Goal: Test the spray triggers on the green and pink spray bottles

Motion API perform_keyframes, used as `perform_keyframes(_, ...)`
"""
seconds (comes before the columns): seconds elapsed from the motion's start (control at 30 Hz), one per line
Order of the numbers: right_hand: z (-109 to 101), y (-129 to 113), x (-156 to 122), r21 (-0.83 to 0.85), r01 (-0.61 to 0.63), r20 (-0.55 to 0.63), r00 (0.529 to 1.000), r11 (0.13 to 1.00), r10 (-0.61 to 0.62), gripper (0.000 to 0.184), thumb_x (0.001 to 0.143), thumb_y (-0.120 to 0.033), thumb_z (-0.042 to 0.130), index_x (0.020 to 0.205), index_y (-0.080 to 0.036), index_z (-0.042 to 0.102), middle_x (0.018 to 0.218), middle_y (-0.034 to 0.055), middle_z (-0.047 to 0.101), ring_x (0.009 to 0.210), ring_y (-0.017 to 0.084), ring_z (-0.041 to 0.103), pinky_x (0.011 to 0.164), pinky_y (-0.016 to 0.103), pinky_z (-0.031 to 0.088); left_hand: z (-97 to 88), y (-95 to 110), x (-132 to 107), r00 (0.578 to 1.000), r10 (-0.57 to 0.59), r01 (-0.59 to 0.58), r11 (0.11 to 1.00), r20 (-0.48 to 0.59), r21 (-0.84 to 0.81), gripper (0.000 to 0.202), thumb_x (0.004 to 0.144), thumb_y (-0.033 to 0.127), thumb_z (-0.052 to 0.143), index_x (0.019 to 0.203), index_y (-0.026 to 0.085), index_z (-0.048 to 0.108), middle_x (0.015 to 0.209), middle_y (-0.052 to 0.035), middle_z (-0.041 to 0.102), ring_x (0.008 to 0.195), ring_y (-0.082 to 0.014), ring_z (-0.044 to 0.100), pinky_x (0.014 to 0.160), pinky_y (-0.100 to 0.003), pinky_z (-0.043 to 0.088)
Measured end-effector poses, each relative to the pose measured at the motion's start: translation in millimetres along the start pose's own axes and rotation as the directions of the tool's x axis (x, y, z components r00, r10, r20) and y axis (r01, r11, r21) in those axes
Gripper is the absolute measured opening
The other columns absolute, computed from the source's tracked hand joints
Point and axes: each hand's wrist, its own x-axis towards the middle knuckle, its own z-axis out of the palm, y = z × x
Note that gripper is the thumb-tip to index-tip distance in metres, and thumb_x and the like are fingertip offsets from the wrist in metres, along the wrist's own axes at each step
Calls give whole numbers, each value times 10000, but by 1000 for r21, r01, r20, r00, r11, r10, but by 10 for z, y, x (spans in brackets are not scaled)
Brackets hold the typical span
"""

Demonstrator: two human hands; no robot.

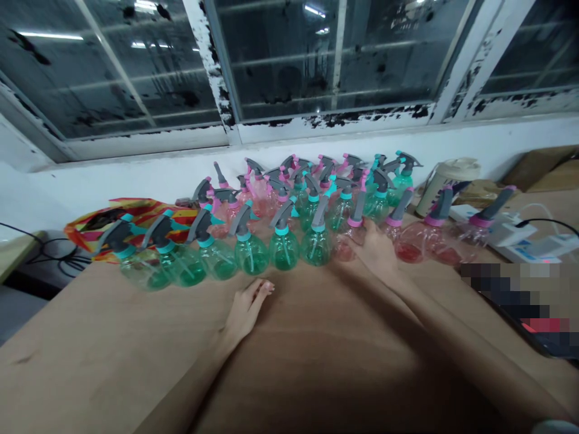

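My right hand (376,250) reaches to the front row and has its fingers around the body of a pink spray bottle (346,248) with a grey trigger head and pink collar. On the bare table before the row, my left hand (246,306) rests with its fingers curled together, nothing showing in them. Nearest to it is a green spray bottle (252,256) with a teal collar, standing upright. Several more green bottles line up to both sides of that one. Right of my right hand stand several pink ones, such as a pink spray bottle (409,244) partly overlapped by its neighbour.
Behind the front row crowd more pink and green spray bottles (312,208). An orange patterned cloth (149,211) lies at the left. A pale cylindrical container (446,181), a cardboard box (549,175), white power strips (520,232) and a dark device (511,313) occupy the right side.
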Motion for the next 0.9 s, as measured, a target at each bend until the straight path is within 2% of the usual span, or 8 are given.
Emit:
perform_keyframes(0.13, -75, 14, -80, -8, 13, 12, 1000, 1000, -13, 645, 806, -592, 457, 1243, -118, 441, 1096, 196, 621, 898, 362, 625, 662, 426, 457, 3, 0, 1, 1000, 8, -8, 1000, -14, 0, 339, 931, 413, 357, 889, 213, 628, 891, -15, 717, 848, -189, 669, 776, -288, 507)
perform_keyframes(0.3, -231, 15, -330, -30, 27, 68, 997, 999, -25, 573, 814, -594, 443, 1158, -136, 475, 1092, 175, 592, 874, 348, 623, 627, 413, 457, -1, 51, -25, 999, 31, -30, 999, -21, 36, 306, 913, 416, 398, 883, 218, 629, 870, -4, 707, 831, -195, 659, 773, -295, 487)
perform_keyframes(0.43, -341, -33, -587, 13, 143, 130, 981, 990, -144, 505, 830, -603, 418, 1083, -172, 491, 1103, 149, 566, 911, 327, 615, 648, 399, 474, 75, 163, -78, 996, 91, -90, 995, -4, 29, 228, 894, 386, 452, 878, 218, 606, 884, -8, 681, 847, -196, 640, 774, -310, 483)
perform_keyframes(0.57, -416, -191, -828, 34, 244, 193, 950, 969, -246, 505, 816, -626, 438, 1057, -187, 500, 1057, 125, 568, 883, 306, 626, 641, 392, 490, 188, 398, -141, 984, 177, -176, 984, 9, -24, 195, 848, 338, 534, 1000, 221, 565, 1028, -40, 650, 901, -198, 634, 830, -360, 493)
perform_keyframes(0.67, -437, -353, -965, 34, 296, 241, 924, 954, -296, 491, 805, -607, 474, 1043, -177, 499, 1031, 115, 566, 801, 286, 638, 585, 390, 491, 218, 663, -189, 967, 256, -255, 965, 7, -69, 450, 797, 367, 610, 1202, 237, 464, 1244, -83, 549, 1066, -223, 578, 924, -406, 462)
perform_keyframes(0.73, -431, -461, -1038, 41, 337, 286, 898, 941, -334, 432, 811, -536, 505, 1029, -164, 497, 1027, 114, 563, 756, 271, 638, 541, 383, 485, 208, 842, -218, 954, 300, -298, 950, -1, -90, 599, 770, 382, 645, 1288, 240, 381, 1326, -106, 481, 1167, -248, 515, 967, -434, 434)
perform_keyframes(0.8, -407, -563, -1105, 63, 368, 310, 876, 928, -369, 376, 808, -469, 528, 1018, -159, 497, 1033, 110, 560, 729, 256, 636, 516, 373, 484, 187, 986, -240, 940, 340, -338, 934, 0, -116, 653, 755, 355, 672, 1312, 229, 356, 1332, -123, 470, 1200, -269, 486, 993, -464, 405)
perform_keyframes(0.9, -330, -698, -1209, 116, 391, 278, 870, 913, -408, 401, 785, -497, 546, 1016, -171, 510, 1018, 99, 562, 734, 248, 632, 517, 369, 500, 150, 1096, -243, 944, 325, -329, 927, -53, -178, 591, 741, 325, 689, 1254, 210, 419, 1216, -111, 558, 1079, -266, 571, 928, -461, 451)
